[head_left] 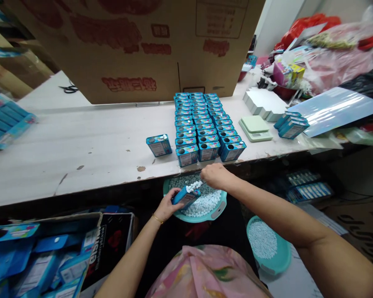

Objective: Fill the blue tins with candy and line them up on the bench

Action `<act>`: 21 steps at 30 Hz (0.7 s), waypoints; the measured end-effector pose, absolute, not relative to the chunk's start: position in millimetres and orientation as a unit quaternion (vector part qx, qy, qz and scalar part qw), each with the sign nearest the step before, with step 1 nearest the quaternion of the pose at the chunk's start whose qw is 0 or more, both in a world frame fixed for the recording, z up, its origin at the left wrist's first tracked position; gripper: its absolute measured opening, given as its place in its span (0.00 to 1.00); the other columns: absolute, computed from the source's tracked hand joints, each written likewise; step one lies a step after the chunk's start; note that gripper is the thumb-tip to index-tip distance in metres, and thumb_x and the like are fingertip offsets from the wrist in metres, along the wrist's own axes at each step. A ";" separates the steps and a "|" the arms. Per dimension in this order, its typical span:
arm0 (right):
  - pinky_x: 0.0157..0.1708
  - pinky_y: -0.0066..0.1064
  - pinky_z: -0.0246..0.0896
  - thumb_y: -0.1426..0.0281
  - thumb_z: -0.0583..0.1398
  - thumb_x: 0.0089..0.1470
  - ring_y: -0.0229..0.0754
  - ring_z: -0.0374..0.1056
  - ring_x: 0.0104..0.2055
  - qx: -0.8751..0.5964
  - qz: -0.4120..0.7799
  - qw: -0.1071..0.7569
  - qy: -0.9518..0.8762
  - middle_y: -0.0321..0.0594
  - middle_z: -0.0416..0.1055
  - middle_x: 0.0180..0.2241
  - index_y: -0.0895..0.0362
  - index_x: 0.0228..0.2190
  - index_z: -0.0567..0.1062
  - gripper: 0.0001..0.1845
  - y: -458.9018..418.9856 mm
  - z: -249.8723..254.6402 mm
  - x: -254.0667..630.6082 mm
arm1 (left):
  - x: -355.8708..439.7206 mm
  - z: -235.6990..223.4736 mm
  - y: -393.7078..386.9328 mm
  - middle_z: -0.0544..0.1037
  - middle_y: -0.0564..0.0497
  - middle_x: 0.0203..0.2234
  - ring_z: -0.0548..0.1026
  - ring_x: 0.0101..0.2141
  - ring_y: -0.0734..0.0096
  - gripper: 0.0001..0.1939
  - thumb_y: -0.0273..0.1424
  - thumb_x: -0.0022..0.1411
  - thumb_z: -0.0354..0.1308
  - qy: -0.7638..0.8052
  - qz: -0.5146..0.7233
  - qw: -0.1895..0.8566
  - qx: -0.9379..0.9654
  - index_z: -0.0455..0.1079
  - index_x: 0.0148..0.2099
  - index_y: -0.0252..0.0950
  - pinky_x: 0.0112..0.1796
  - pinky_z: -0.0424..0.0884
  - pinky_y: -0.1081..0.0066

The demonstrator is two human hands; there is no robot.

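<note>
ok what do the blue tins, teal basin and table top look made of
The blue tins look like printed metal, from their glossy sheen, though card is possible. The teal basin seems smooth moulded plastic. The table top looks like white laminate over board, brown showing at chips.

Hands [170, 205] w/ blue tin [186, 197] over mints [203, 203]

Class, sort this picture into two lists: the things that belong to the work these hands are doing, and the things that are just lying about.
Part of the work: left hand holding a blue mint tin; right hand; white mints in a teal bowl; rows of matching tins.

Lying about: black-handled scissors; cardboard carton; red plastic bag.
</note>
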State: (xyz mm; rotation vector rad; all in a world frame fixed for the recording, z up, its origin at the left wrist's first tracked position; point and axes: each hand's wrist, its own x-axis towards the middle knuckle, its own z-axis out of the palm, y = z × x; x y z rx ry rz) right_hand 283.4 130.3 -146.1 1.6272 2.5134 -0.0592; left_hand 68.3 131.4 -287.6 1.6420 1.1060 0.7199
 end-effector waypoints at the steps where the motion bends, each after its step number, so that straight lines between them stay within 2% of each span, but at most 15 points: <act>1: 0.32 0.30 0.58 0.76 0.49 0.47 0.44 0.68 0.36 0.534 -0.005 0.069 0.843 0.48 0.72 0.31 0.59 0.33 0.74 0.15 128.4 -144.9 280.8 | 70.1 -288.3 132.0 0.70 0.49 0.40 0.68 0.41 0.64 0.27 0.31 0.41 0.60 0.452 0.296 0.489 0.685 0.61 0.47 0.36 0.44 0.62 0.64; 4: 0.32 0.30 0.58 0.76 0.49 0.48 0.44 0.68 0.36 0.520 0.012 0.069 0.852 0.52 0.72 0.31 0.62 0.32 0.74 0.14 124.4 -140.3 274.7 | 73.3 -290.1 132.8 0.69 0.48 0.41 0.66 0.43 0.63 0.27 0.29 0.40 0.59 0.461 0.286 0.471 0.696 0.62 0.46 0.35 0.47 0.59 0.63; 7: 0.32 0.30 0.58 0.75 0.49 0.49 0.44 0.67 0.37 0.521 0.018 0.073 0.850 0.54 0.71 0.32 0.63 0.32 0.73 0.14 124.0 -135.8 274.4 | 73.7 -291.2 132.3 0.70 0.49 0.38 0.67 0.41 0.64 0.24 0.29 0.40 0.58 0.480 0.291 0.456 0.690 0.63 0.43 0.33 0.45 0.60 0.64; 13: 0.32 0.31 0.58 0.75 0.49 0.49 0.44 0.68 0.36 0.523 0.014 0.075 0.849 0.50 0.72 0.31 0.60 0.32 0.73 0.14 124.0 -138.4 278.6 | 75.7 -292.2 130.7 0.69 0.50 0.36 0.67 0.38 0.68 0.23 0.31 0.42 0.56 0.489 0.297 0.444 0.690 0.61 0.44 0.34 0.42 0.61 0.69; 21: 0.32 0.30 0.56 0.75 0.48 0.50 0.43 0.66 0.36 0.523 0.006 0.067 0.850 0.49 0.70 0.32 0.59 0.31 0.72 0.13 113.9 -137.2 286.0 | 75.6 -294.8 129.3 0.69 0.51 0.35 0.67 0.38 0.67 0.21 0.31 0.42 0.56 0.507 0.338 0.433 0.665 0.61 0.42 0.35 0.43 0.61 0.68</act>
